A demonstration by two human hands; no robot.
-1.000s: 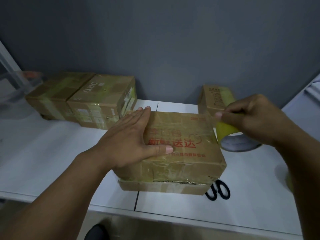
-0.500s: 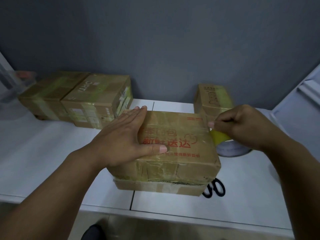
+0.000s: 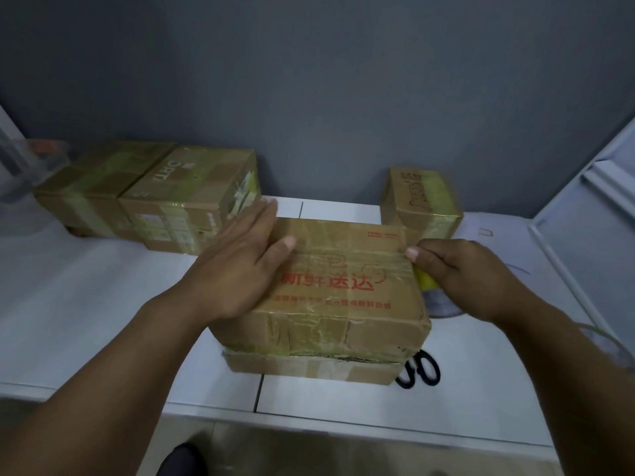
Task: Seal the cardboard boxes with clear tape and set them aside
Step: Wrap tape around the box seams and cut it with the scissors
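**Reviewer:** Report obscured items, left to right.

**Operator:** I see a clear container cut off by the left edge; its contents are too blurred to identify. Next, two taped boxes stand side by side against the grey wall; their labels are unreadable apart from a few letters. The left hand lies flat, fingers straight, on the left part of the central box, hiding that corner. A small upright box stands behind the central box's far right corner. The right hand pinches a strip of clear tape at the box's right edge, thumb tip on the lid. Beneath that hand only a yellow sliver of the tape roll shows, so I cannot tell whether the hand is holding the roll. Scissors lie on the white table at the box's near right corner, with only the black handles visible.

**Reviewer:** State the differences from the earlier frames.

**Operator:** One second ago the right hand held the tape clear of the box, out to its right. It has since moved in to the lid's right edge (a taped band now crosses the lid between both hands). The left hand has slid toward the far left corner, exposing more of the red print. The central box is in the same place on the table.
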